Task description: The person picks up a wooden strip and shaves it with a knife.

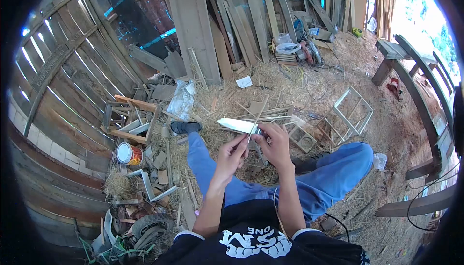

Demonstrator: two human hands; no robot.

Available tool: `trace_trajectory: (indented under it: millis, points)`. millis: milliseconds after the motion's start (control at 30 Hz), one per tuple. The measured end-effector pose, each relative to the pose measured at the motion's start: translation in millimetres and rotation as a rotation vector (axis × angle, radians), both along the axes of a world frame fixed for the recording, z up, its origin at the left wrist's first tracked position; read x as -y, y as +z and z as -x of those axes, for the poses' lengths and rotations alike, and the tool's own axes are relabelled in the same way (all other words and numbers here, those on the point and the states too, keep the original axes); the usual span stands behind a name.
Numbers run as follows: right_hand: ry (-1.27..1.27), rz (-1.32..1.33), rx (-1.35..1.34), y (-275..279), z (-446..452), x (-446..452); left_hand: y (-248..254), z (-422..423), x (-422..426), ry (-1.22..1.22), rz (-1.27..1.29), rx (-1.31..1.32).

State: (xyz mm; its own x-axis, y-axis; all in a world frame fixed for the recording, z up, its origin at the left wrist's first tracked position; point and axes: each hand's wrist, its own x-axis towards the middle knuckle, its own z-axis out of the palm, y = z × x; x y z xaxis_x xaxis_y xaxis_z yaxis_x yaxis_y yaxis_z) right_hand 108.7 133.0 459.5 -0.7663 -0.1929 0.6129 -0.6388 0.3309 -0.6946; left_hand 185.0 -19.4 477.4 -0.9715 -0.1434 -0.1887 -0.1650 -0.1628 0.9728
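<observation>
My right hand (275, 145) is closed round the handle end of a knife, whose broad, shiny blade (233, 124) points left. A thin wooden stick (261, 109) is pinched in my left hand (229, 158), slanting up and to the right. Blade and stick cross just in front of my fingers; whether the edge bites into the wood I cannot tell. Most of the knife handle is hidden by my right hand. Beyond the knife, between my outstretched legs, several similar thin sticks (278, 118) lie on the straw-covered ground.
A small wooden frame (358, 130) lies to the right. On the left are a paint can (129, 153), a tyre (151, 226) and a wooden crate-like frame (126, 133). Boards (193, 28) lean on the back wall near a power tool (309, 52). A curved wooden bench (423, 105) stands far right.
</observation>
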Motion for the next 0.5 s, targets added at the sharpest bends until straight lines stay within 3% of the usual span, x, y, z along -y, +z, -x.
trace_trajectory:
  millis: [133, 433, 500]
  points:
    - [-0.024, -0.081, -0.187, 0.3, 4.2, -4.8, 9.9, -10.9, 0.2, -0.036, -0.130, 0.046]
    - [-0.002, -0.133, -0.150, -14.2, 8.4, -14.5, 9.9, -20.9, 20.5, -0.135, -0.136, 0.090]
    - [-0.340, -0.030, -0.024, -48.9, 28.6, -48.3, 17.2, -40.5, 41.2, -0.143, -0.169, 0.167]
